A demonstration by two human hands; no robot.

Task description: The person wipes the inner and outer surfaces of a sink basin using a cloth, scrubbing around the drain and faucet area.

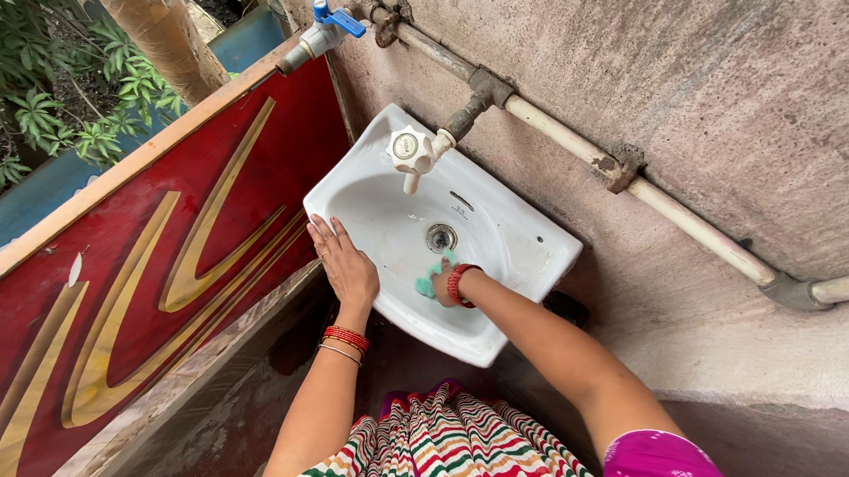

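Observation:
A white wall-mounted sink fills the middle of the head view, with a metal drain in its basin. My left hand lies flat on the sink's near-left rim, fingers spread. My right hand reaches down into the basin and grips a green sponge against the inner wall just below the drain. Red bangles circle both wrists. A white tap juts out over the basin from the back.
A pale pipe runs along the rough plaster wall behind the sink. A second tap with a blue handle sticks out at the top. A red and gold painted board stands close on the left, with green plants beyond it.

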